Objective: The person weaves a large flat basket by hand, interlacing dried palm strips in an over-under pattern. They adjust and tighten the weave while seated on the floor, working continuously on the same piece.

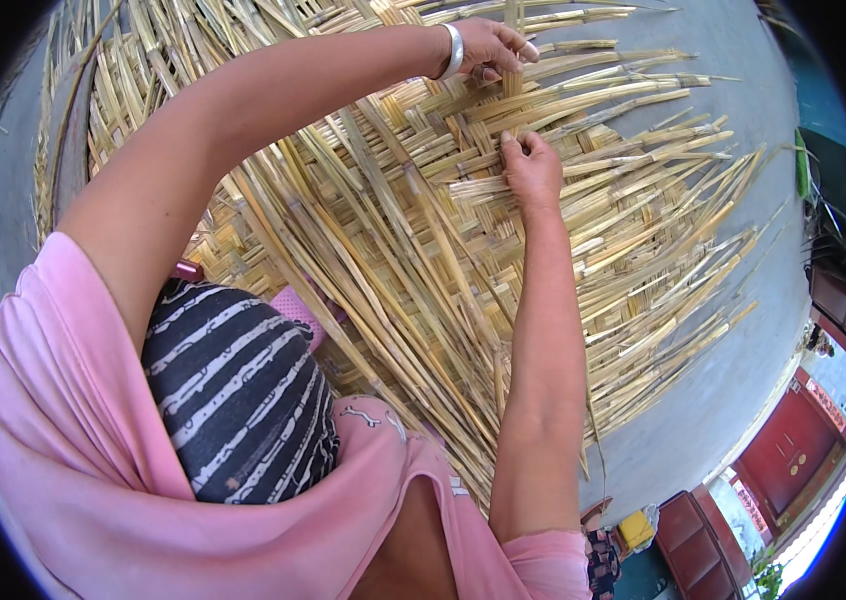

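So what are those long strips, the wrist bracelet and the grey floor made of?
Strips: probably split cane or reed, dry with a slight sheen; joints along their length suggest it.
Bracelet: likely silver-coloured metal, smooth, judging by its pale shine.
Floor: perhaps concrete, given its flat, dull grey look, though I can't be certain.

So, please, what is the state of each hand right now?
Left hand: closed, holding a flat straw-coloured strip.
Right hand: closed at the woven mat; whether it pinches a strip cannot be told.
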### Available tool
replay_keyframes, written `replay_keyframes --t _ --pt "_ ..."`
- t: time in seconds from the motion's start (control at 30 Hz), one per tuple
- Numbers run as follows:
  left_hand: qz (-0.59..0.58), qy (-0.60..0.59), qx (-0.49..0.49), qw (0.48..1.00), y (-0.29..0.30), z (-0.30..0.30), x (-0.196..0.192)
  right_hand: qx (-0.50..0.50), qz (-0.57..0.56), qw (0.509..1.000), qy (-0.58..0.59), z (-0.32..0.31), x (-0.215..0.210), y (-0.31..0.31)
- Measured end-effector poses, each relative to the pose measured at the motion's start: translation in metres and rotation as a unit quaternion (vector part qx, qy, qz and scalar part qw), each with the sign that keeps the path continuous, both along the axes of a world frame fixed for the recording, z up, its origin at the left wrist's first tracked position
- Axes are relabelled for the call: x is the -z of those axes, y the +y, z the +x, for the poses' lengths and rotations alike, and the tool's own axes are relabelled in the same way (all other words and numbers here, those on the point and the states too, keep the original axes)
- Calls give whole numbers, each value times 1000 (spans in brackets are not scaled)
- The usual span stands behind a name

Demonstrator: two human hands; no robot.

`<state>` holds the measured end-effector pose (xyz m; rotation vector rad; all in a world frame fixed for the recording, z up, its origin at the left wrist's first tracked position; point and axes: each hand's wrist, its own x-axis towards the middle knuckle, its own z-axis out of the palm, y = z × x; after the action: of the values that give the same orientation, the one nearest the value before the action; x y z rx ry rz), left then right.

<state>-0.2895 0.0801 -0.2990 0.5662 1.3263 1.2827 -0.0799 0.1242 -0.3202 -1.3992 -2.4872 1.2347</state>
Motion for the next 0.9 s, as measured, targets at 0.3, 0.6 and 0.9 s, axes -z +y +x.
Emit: replay_keyframes --t 0.3,0.6,0.9 --pt "-114 323 -87 935 -42 6 2 -89 218 971 -52 -10 -17 -26" --pt "-6 18 -186 982 -58 -43 5 -112 242 955 -128 -24 -47 -38" --pt "23 -133 -196 971 -73 -86 -18 -113 206 971 38 -85 -39 -30"
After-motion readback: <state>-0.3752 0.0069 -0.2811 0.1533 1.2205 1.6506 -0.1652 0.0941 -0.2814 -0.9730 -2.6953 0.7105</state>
